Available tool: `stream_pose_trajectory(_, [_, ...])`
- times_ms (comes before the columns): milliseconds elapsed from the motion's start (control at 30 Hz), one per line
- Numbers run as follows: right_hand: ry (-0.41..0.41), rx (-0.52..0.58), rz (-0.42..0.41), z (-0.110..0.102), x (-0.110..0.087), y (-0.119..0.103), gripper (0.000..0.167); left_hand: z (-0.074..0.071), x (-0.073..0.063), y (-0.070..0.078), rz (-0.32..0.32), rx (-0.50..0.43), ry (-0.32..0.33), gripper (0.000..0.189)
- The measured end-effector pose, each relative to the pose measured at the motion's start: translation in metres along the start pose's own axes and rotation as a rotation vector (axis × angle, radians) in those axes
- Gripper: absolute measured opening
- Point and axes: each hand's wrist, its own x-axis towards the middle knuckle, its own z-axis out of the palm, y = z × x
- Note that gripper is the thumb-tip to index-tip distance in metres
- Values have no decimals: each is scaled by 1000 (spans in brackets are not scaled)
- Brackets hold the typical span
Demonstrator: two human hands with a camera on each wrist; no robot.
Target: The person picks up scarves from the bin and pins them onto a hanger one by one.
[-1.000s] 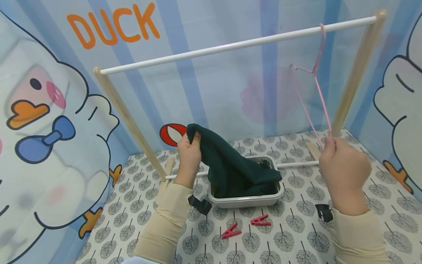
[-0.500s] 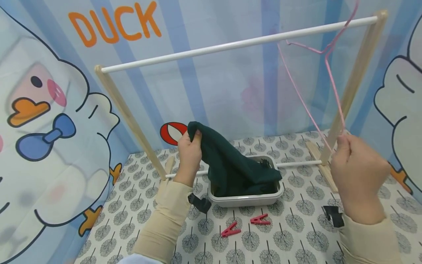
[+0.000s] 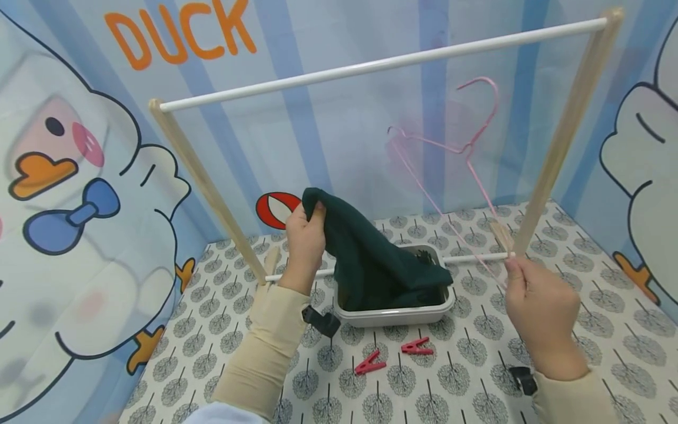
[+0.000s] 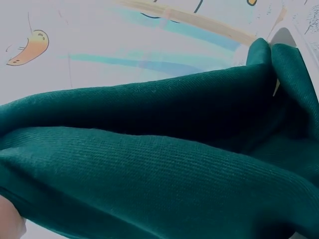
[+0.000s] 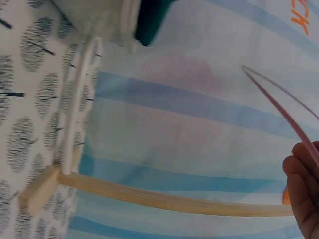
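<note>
My left hand [image 3: 307, 241] pinches the upper edge of a dark green cloth [image 3: 371, 259] and lifts that end above a white basin [image 3: 394, 318]. The cloth's other end lies in the basin, over its right side. In the left wrist view the green fabric [image 4: 164, 174] fills most of the picture in loose folds. Off to the right, my right hand [image 3: 545, 312] grips a pink clothes hanger [image 3: 479, 182] by its lower right corner. The hanger's hook is free of the white rail [image 3: 381, 68] and sits below it. Fingers [image 5: 301, 184] curl at the hanger in the right wrist view.
A rack with wooden posts [image 3: 567, 135] stands behind the basin, its low white crossbar [image 3: 477, 258] passing behind it. Two red clothespins [image 3: 371, 363] lie on the tree-patterned cloth [image 3: 413, 394] in front. A duck-printed backdrop [image 3: 360, 147] closes off the back and sides.
My right hand has taken the hanger off the rail, moving right, then back left and down, so the hanger now tilts left below the rail. The left hand has stayed with the cloth.
</note>
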Motion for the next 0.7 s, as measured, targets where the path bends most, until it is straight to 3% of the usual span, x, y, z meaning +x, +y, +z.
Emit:
stream_pose_trajectory(300, [-80,95,-118,10,-29,14,43,0,0,3,23,-30,10,34])
stream_pose_trajectory(433, [-93,125,-152,15,-34,16,43,0,1,6,52,-37,-1,35])
stream_pose_trajectory(700, [-147,130,-185,20,-42,21,57,2,3,25,145,-84,-27,33])
